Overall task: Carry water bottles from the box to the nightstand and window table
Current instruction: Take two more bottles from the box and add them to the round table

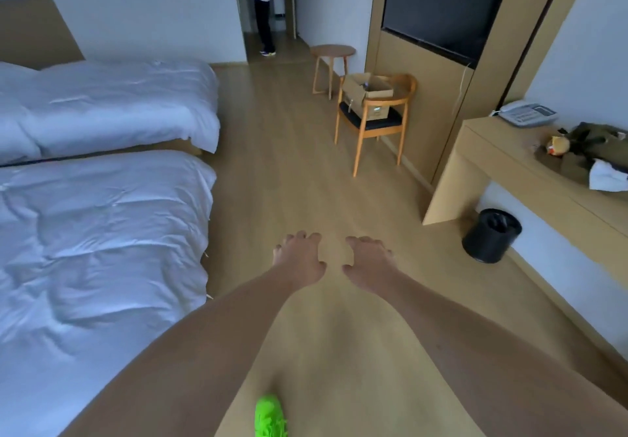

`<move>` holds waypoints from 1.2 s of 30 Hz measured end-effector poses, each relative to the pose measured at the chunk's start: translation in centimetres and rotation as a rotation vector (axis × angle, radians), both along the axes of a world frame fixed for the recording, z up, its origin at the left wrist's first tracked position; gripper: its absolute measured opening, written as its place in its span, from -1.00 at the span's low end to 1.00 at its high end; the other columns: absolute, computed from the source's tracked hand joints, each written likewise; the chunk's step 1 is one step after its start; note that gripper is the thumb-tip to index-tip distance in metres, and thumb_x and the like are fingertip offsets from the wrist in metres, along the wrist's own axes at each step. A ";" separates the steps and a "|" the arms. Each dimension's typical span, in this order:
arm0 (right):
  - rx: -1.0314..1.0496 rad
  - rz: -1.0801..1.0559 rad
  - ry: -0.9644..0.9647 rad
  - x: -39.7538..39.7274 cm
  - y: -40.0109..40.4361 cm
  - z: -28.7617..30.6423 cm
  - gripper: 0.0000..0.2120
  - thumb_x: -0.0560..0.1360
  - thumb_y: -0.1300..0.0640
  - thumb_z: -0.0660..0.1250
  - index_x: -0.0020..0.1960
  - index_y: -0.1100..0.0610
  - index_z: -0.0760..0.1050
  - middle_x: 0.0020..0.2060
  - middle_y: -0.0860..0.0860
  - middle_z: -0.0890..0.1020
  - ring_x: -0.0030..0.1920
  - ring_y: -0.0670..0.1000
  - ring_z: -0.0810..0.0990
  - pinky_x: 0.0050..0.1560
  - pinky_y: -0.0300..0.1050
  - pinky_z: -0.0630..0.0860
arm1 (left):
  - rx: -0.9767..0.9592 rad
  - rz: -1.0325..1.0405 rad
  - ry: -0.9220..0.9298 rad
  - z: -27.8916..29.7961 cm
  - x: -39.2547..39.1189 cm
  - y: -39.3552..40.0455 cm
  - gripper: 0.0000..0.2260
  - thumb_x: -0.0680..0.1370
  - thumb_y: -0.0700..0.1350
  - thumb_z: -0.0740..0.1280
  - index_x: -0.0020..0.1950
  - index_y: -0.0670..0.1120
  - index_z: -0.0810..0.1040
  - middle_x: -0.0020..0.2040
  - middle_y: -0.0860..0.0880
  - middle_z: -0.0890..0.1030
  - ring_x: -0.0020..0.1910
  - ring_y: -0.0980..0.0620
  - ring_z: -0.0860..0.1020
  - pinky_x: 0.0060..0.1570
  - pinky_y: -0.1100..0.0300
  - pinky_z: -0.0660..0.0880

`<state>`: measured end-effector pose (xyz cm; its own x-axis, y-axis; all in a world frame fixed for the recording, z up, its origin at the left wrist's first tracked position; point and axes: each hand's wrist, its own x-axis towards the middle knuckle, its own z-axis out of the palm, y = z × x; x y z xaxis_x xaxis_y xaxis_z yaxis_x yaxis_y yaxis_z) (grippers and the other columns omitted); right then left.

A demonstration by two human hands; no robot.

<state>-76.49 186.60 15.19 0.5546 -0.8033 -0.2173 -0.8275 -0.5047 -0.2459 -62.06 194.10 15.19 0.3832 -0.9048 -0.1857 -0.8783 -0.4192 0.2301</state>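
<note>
box (368, 92) on chair (377, 120), beds (102, 199) left

No readable text, brand or number is being shown anywhere. A pale label is being displayed on the side of the cardboard box (368, 97) on the chair (377, 120), but its print is too small and blurred to be read. The keypad markings on the telephone (527, 114) are likewise being lost to blur.
</note>
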 end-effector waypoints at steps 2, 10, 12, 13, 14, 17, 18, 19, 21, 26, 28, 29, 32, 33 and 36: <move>-0.004 0.005 -0.008 3.4 -3.6 -0.5 -0.44 0.55 -0.02 0.33 0.51 -0.01 0.31 0.37 0.07 0.48 0.41 0.18 0.40 0.31 0.08 0.41 | -0.014 0.014 -0.006 -0.6 3.7 -3.4 -0.45 0.54 0.06 0.36 0.51 -0.01 0.37 0.37 -0.11 0.48 0.38 -0.21 0.43 0.25 -0.15 0.46; 0.046 -0.099 -0.016 17.2 -17.9 -0.2 -0.46 0.54 -0.01 0.34 0.50 0.00 0.34 0.36 0.09 0.49 0.42 0.18 0.41 0.34 0.09 0.43 | 0.009 0.031 0.051 -1.3 18.9 -18.5 -0.45 0.53 0.04 0.37 0.51 -0.02 0.37 0.35 -0.12 0.48 0.38 -0.22 0.43 0.26 -0.15 0.48; 0.056 -0.136 -0.041 20.4 -21.5 0.6 -0.47 0.53 0.01 0.34 0.48 0.00 0.36 0.34 0.09 0.51 0.40 0.17 0.43 0.31 0.07 0.45 | 0.005 0.021 0.060 -0.6 22.4 -22.5 -0.45 0.53 0.03 0.37 0.50 -0.01 0.38 0.34 -0.13 0.49 0.38 -0.22 0.45 0.25 -0.14 0.49; 0.062 -0.147 -0.054 21.8 -23.2 0.9 -0.47 0.52 0.01 0.34 0.47 0.00 0.37 0.34 0.09 0.51 0.39 0.17 0.44 0.31 0.07 0.46 | -0.010 0.024 0.067 -0.2 24.1 -24.5 -0.46 0.52 0.03 0.36 0.49 -0.02 0.39 0.33 -0.13 0.50 0.37 -0.22 0.46 0.24 -0.13 0.50; 0.068 -0.154 -0.063 23.1 -24.9 1.1 -0.46 0.51 0.02 0.34 0.48 0.00 0.36 0.35 0.09 0.51 0.39 0.18 0.44 0.31 0.07 0.46 | -0.026 0.031 0.078 0.2 25.6 -26.6 -0.48 0.52 0.03 0.36 0.47 -0.02 0.40 0.31 -0.13 0.51 0.35 -0.22 0.47 0.23 -0.13 0.51; 0.070 -0.176 -0.065 26.7 -30.6 1.3 -0.45 0.51 0.02 0.36 0.48 0.01 0.36 0.34 0.10 0.52 0.40 0.17 0.44 0.32 0.06 0.46 | -0.053 0.028 0.089 1.2 29.4 -32.8 -0.52 0.52 0.02 0.37 0.42 -0.03 0.44 0.27 -0.15 0.53 0.32 -0.23 0.49 0.19 -0.12 0.54; 0.069 -0.183 -0.065 27.9 -32.7 1.2 -0.45 0.50 0.01 0.36 0.48 0.01 0.36 0.33 0.10 0.52 0.40 0.16 0.44 0.31 0.06 0.46 | -0.056 0.016 0.087 1.3 30.5 -34.8 -0.52 0.51 0.02 0.37 0.43 -0.02 0.43 0.27 -0.14 0.53 0.32 -0.23 0.49 0.18 -0.12 0.54; 0.069 -0.190 -0.064 29.1 -34.8 1.1 -0.45 0.50 0.00 0.36 0.47 0.00 0.36 0.33 0.10 0.52 0.40 0.16 0.44 0.30 0.06 0.45 | -0.058 0.006 0.084 1.3 31.7 -36.9 -0.50 0.51 0.02 0.37 0.44 0.00 0.42 0.29 -0.13 0.52 0.33 -0.22 0.49 0.18 -0.11 0.53; 0.068 -0.196 -0.060 31.6 -39.3 0.5 -0.44 0.50 -0.01 0.36 0.48 0.01 0.36 0.33 0.11 0.51 0.40 0.17 0.43 0.28 0.07 0.43 | -0.074 -0.009 0.075 1.1 34.0 -41.3 -0.49 0.51 0.02 0.37 0.46 0.00 0.41 0.30 -0.12 0.51 0.33 -0.23 0.49 0.17 -0.11 0.51; 0.070 -0.178 -0.083 37.8 -51.9 -1.2 -0.49 0.51 0.01 0.32 0.44 0.02 0.36 0.31 0.12 0.51 0.35 0.19 0.46 0.19 0.09 0.44 | -0.102 -0.030 0.053 0.4 39.6 -53.2 -0.48 0.53 0.02 0.37 0.47 -0.04 0.40 0.30 -0.16 0.51 0.32 -0.26 0.49 0.22 -0.14 0.53; 0.092 -0.155 -0.098 40.5 -57.2 -1.1 -0.51 0.52 0.02 0.31 0.43 0.03 0.36 0.31 0.12 0.50 0.34 0.20 0.46 0.20 0.08 0.47 | -0.093 -0.017 0.053 0.5 41.8 -57.8 -0.47 0.53 0.02 0.37 0.49 -0.04 0.39 0.33 -0.16 0.50 0.34 -0.25 0.48 0.24 -0.14 0.52; 0.104 -0.149 -0.106 41.9 -59.6 -0.8 -0.49 0.53 0.02 0.31 0.46 0.03 0.34 0.31 0.13 0.49 0.35 0.20 0.45 0.23 0.08 0.49 | -0.082 -0.016 0.052 0.8 42.9 -60.1 -0.46 0.53 0.02 0.38 0.50 -0.04 0.38 0.34 -0.15 0.49 0.36 -0.24 0.47 0.25 -0.14 0.51; 0.117 -0.130 -0.123 45.9 -66.6 0.5 -0.47 0.55 0.01 0.31 0.50 0.03 0.32 0.26 0.11 0.53 0.31 0.19 0.49 0.26 0.13 0.51 | -0.082 0.006 0.054 2.0 46.6 -66.9 -0.47 0.54 0.03 0.37 0.50 -0.04 0.38 0.35 -0.14 0.49 0.36 -0.23 0.45 0.25 -0.13 0.51; 0.112 -0.120 -0.124 47.3 -68.8 0.9 -0.49 0.55 0.01 0.30 0.47 0.04 0.33 0.23 0.10 0.55 0.28 0.18 0.51 0.24 0.14 0.52 | -0.098 0.021 0.062 2.5 47.8 -69.1 -0.47 0.54 0.03 0.37 0.49 -0.04 0.39 0.35 -0.13 0.49 0.36 -0.22 0.45 0.24 -0.12 0.50; 0.099 -0.093 -0.111 50.9 -74.6 1.5 -0.53 0.57 -0.01 0.31 0.44 0.06 0.36 0.23 0.09 0.54 0.26 0.16 0.51 0.22 0.12 0.52 | -0.130 0.045 0.064 3.3 51.2 -75.0 -0.46 0.54 0.03 0.38 0.50 -0.03 0.38 0.35 -0.15 0.50 0.35 -0.23 0.47 0.22 -0.10 0.51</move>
